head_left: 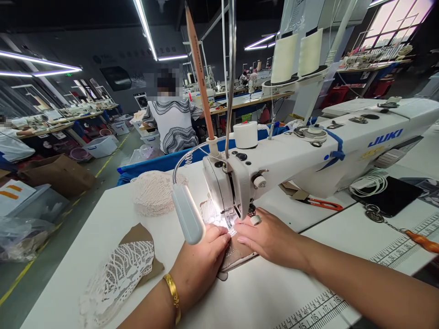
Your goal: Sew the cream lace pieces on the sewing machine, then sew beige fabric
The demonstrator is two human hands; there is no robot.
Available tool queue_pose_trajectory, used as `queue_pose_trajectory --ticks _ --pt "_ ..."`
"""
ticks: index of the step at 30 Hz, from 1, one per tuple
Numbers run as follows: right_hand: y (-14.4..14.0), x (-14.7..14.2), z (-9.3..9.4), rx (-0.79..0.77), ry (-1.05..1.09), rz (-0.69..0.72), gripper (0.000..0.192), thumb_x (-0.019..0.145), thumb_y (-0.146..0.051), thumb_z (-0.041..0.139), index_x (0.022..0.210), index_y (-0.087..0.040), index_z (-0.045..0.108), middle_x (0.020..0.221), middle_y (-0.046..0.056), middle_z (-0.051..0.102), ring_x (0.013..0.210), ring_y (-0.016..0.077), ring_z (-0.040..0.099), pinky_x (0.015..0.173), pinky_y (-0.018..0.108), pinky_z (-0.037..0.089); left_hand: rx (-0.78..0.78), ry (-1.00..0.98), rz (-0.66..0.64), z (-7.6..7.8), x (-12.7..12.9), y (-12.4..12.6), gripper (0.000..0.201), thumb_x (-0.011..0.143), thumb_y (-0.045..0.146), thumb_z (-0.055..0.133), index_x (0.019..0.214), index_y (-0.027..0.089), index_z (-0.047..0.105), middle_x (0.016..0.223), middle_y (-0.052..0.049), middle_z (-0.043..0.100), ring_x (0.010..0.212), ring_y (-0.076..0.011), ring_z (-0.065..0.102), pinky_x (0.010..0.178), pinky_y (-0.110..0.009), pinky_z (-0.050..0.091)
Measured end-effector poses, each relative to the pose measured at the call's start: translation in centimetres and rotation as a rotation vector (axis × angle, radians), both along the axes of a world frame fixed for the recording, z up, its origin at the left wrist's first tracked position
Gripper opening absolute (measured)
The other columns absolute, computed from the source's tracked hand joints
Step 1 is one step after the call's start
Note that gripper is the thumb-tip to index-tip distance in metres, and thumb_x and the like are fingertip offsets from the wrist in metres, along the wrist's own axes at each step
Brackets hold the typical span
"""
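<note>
A white JUKI sewing machine point(318, 151) stands on the white table point(267, 297). Under its lit needle lies a small piece of white lace on brown backing point(236, 256). My left hand point(200, 262), with a gold bangle on the wrist, presses down on the piece just left of the needle. My right hand point(270, 237) lies flat on the piece to the right of the needle, fingertips close to the presser foot. Both hands rest on the work with fingers together, not curled around it.
A lamp head point(187, 212) on a gooseneck hangs before the needle. A lace stack point(154, 192) and lace on brown card point(120, 274) lie left. Red snips point(322, 204), a black phone point(391, 196) and thread cones point(297, 52) are right. A person point(173, 119) sits behind.
</note>
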State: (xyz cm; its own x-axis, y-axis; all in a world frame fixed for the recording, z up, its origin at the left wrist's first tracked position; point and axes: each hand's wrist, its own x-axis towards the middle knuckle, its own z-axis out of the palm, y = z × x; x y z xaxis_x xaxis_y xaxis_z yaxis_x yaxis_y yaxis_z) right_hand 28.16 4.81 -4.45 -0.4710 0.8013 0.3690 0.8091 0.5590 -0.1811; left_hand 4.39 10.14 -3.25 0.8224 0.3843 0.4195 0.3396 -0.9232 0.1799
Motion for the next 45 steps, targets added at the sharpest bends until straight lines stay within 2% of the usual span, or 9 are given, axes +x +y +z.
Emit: queue_pose_trajectory --ticks 5,22,26,28,32,34,37,42,45 --pt "0.0 -0.2 0.0 0.021 0.017 -0.06 0.01 0.106 -0.025 0.06 0.106 -0.02 0.069 0.092 0.006 0.071 0.096 0.0262 0.059 0.083 0.037 0.048 -0.023 0.002 0.015 -0.1 0.1 0.5 0.028 0.105 0.009 0.047 0.112 0.019 0.072 0.113 -0.007 0.079 0.098 -0.0222 0.071 0.089 -0.038 0.055" --pt "-0.1 -0.3 0.2 0.008 0.068 -0.087 0.014 0.104 -0.023 0.061 0.114 -0.021 0.07 0.097 0.007 0.07 0.099 0.0265 0.062 0.085 0.038 0.054 -0.041 0.008 0.048 -0.4 0.0 0.8 0.029 0.105 0.012 0.048 0.117 0.021 0.072 0.117 -0.008 0.077 0.106 -0.0237 0.071 0.095 -0.041 0.054" --pt "0.4 0.1 -0.2 0.021 0.1 -0.08 0.019 0.105 -0.024 0.06 0.12 -0.02 0.07 0.109 0.009 0.073 0.107 0.0277 0.062 0.092 0.04 0.054 -0.027 0.033 0.194 -0.6 -0.4 0.8 0.024 0.105 0.029 0.056 0.125 0.021 0.067 0.125 -0.013 0.071 0.114 -0.0303 0.066 0.098 -0.048 0.051" --pt "0.6 0.5 -0.4 0.049 0.138 -0.085 0.018 0.105 -0.021 0.057 0.117 -0.019 0.071 0.113 0.01 0.073 0.11 0.0283 0.062 0.095 0.042 0.053 -0.024 0.066 0.243 -0.2 -0.6 0.6 0.023 0.104 0.041 0.06 0.112 0.021 0.07 0.113 -0.011 0.071 0.101 -0.0297 0.065 0.091 -0.047 0.052" --pt "0.5 0.8 -0.4 0.081 0.171 -0.03 0.025 0.107 -0.019 0.048 0.096 -0.019 0.07 0.096 0.009 0.07 0.096 0.0257 0.06 0.086 0.039 0.051 -0.101 0.052 0.134 1.4 -0.6 0.3 0.041 0.107 0.039 0.053 0.071 0.02 0.059 0.078 -0.004 0.06 0.072 -0.0197 0.056 0.071 -0.036 0.047" --pt "0.2 0.7 -0.2 0.069 0.161 0.065 0.024 0.107 -0.019 0.047 0.1 -0.019 0.07 0.094 0.008 0.07 0.09 0.0239 0.057 0.083 0.037 0.049 -0.108 -0.022 0.102 1.8 -0.6 0.4 0.032 0.106 0.031 0.051 0.079 0.02 0.064 0.083 -0.005 0.062 0.077 -0.0202 0.058 0.072 -0.035 0.047" --pt "0.2 0.5 -0.2 0.035 0.124 0.201 0.016 0.1 -0.013 0.054 0.103 -0.021 0.068 0.11 0.005 0.073 0.092 0.0224 0.056 0.086 0.036 0.046 -0.104 -0.049 0.088 1.5 -0.7 0.7 0.024 0.105 0.019 0.046 0.105 0.02 0.07 0.1 -0.008 0.068 0.09 -0.0231 0.062 0.082 -0.038 0.05" --pt "1.2 1.8 -0.4 0.035 0.059 -0.021 0.024 0.088 0.001 0.053 0.077 -0.019 0.06 0.089 0.005 0.067 0.091 0.0233 0.055 0.082 0.036 0.042 -0.183 0.042 0.05 0.6 -0.7 0.3 0.027 0.103 0.017 0.046 0.099 0.023 0.072 0.084 -0.005 0.064 0.079 -0.0222 0.058 0.073 -0.038 0.047" --pt "1.2 2.0 -0.4 0.095 0.088 0.015 0.026 0.091 0.0 0.049 0.079 -0.019 0.061 0.088 0.006 0.066 0.09 0.0232 0.053 0.081 0.036 0.042 -0.172 0.005 0.023 0.7 -0.5 -0.1 0.023 0.104 0.016 0.049 0.103 0.023 0.071 0.094 -0.006 0.067 0.087 -0.0232 0.059 0.078 -0.039 0.047"
